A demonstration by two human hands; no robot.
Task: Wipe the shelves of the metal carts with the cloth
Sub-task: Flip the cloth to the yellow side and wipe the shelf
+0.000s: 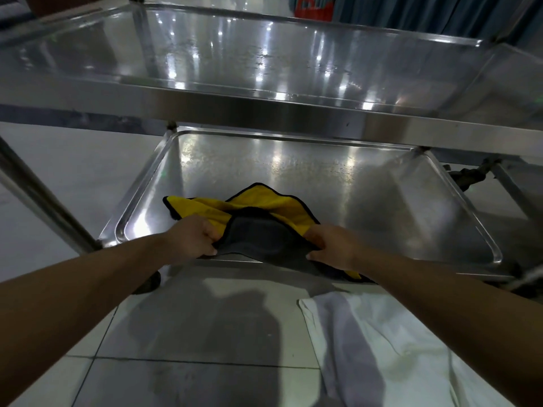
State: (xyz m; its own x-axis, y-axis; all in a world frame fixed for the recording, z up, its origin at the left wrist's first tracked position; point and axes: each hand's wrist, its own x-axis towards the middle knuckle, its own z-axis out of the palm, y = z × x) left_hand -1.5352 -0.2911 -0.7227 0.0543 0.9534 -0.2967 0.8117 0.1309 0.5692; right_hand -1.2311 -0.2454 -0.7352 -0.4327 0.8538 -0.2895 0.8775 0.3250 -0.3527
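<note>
We are looking down at a metal cart, and both of our hands are on the cloth (258,221) on the lower shelf (367,201). Our left hand (194,237) pinches the cloth's near left edge, thumb and curled fingers closed narrow on the dark grey fold. Our right hand (332,245) grips the near right edge, thumb pressed on top of the grey side, fingers tucked around and under the fabric. Between our two hands the grey face of the cloth is pulled fairly taut, and the yellow face with its black trim fans away toward 12 o'clock, lying crumpled on the steel. One yellow corner reaches out to about 10 o'clock from our left hand, and another slips over the shelf's near rim at about 5 o'clock, under our right forearm.

The cloth sits at the near middle of the lower shelf, whose far half shines bare with ceiling lights mirrored in it. Above, toward 12 o'clock, the upper shelf (264,54) spreads wide and glossy. At 5 o'clock, below our right arm, a white cloth (382,348) lies on the tiled floor (191,333), where our shadow falls.
</note>
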